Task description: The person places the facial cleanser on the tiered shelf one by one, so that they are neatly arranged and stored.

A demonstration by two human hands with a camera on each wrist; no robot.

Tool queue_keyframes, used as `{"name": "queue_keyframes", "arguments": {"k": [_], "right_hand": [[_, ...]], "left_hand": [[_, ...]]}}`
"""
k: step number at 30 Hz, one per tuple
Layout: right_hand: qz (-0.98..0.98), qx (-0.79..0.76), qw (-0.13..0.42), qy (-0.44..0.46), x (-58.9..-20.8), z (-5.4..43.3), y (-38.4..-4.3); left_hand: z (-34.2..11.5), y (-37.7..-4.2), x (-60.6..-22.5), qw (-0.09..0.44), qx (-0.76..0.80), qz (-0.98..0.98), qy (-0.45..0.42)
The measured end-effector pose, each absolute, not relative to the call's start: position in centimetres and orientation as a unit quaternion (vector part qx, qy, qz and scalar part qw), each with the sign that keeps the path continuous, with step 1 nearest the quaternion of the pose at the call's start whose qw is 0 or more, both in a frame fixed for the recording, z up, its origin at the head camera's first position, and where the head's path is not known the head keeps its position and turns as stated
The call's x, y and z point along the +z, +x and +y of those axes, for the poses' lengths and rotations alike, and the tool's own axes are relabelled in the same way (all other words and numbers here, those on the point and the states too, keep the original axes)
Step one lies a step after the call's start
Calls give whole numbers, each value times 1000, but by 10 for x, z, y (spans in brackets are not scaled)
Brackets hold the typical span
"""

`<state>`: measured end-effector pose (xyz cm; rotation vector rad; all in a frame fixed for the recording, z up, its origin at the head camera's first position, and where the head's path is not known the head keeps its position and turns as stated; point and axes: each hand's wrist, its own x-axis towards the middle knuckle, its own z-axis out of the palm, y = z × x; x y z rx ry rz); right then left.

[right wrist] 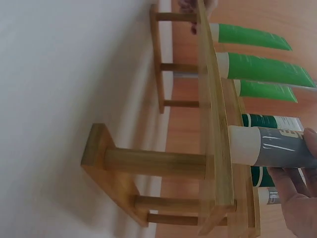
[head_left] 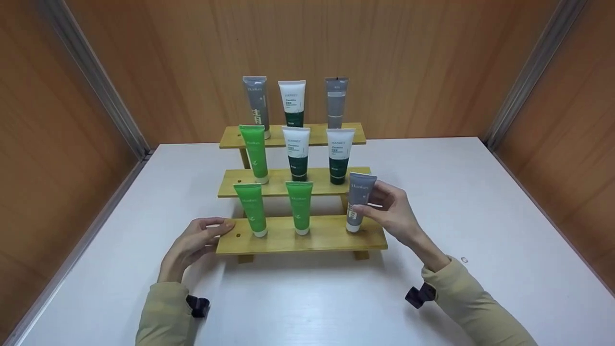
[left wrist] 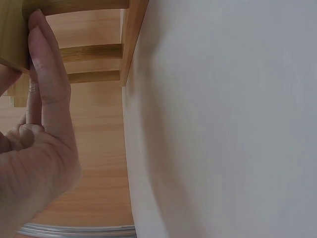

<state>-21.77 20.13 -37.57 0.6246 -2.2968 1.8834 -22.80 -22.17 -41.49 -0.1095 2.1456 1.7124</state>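
A three-step wooden display stand (head_left: pixel 326 241) carries several squeeze tubes. My right hand (head_left: pixel 398 216) pinches a grey tube (head_left: pixel 360 192) between thumb and fingers, at the right of the lowest step. That tube is upright, and its white cap (right wrist: pixel 244 145) is right at the board's surface in the right wrist view. My left hand (head_left: pixel 192 242) grips the left end of the same step, thumb on top and fingers (left wrist: pixel 49 74) underneath. Two green tubes, a left one (head_left: pixel 251 207) and a middle one (head_left: pixel 300 206), share this step.
On the middle step stand a green tube (head_left: pixel 255 151) and two white-and-dark-green tubes (head_left: pixel 298 151). The top step holds a grey tube (head_left: pixel 257 98), a white-and-green tube (head_left: pixel 292 98) and another grey tube (head_left: pixel 336 103). Wood-grain panels (head_left: pixel 408 62) enclose the white table (head_left: pixel 442 182). A small ring (head_left: pixel 464 259) lies at right.
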Motion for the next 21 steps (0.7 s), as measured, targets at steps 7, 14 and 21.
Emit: {"name": "queue_keyframes", "arguments": {"k": [7, 14, 21], "right_hand": [[-749, 623, 35, 225, -379, 189, -219], [-748, 618, 32, 240, -381, 183, -220], [-753, 616, 23, 229, -380, 183, -221]], "left_hand": [[-220, -229, -415, 192, 610, 768, -42], [-221, -229, -416, 192, 609, 769, -41], [-219, -231, -413, 181, 592, 784, -32]]}}
